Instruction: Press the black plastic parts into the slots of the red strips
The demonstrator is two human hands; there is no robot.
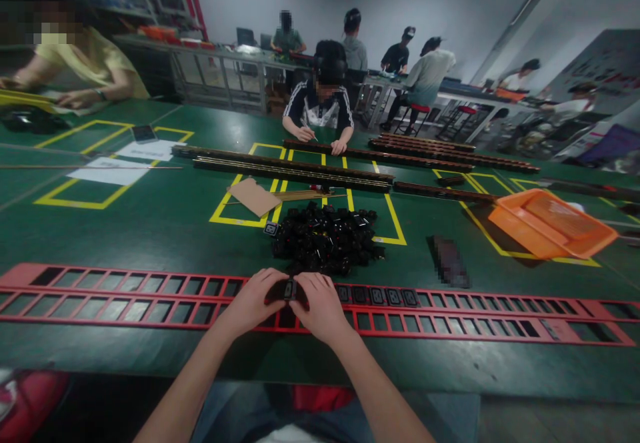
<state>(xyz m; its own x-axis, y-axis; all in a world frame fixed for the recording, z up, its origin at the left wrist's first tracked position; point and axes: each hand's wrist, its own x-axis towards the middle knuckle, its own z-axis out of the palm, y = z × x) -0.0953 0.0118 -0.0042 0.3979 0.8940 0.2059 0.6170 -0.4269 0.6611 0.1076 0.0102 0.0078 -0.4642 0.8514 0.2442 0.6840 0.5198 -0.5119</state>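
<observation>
Both of my hands meet over a long red slotted frame (165,319) that lies across the table in front of me. Between the fingertips is a small black power socket (289,289), gripped from the left by my left hand (253,299) and from the right by my right hand (320,303). To the right of my hands, several black sockets (394,296) sit in the upper row of slots. Just beyond my fingers is a heap of loose black sockets (325,236). My palms and some fingers hide the slots under them.
An orange basket (550,223) stands tilted at the right, near a dark blurred phone-like object (447,259). Long dark rails (300,169) and a piece of cardboard (253,197) lie beyond the heap. A co-worker (325,106) sits opposite; another person (85,63) works at the left.
</observation>
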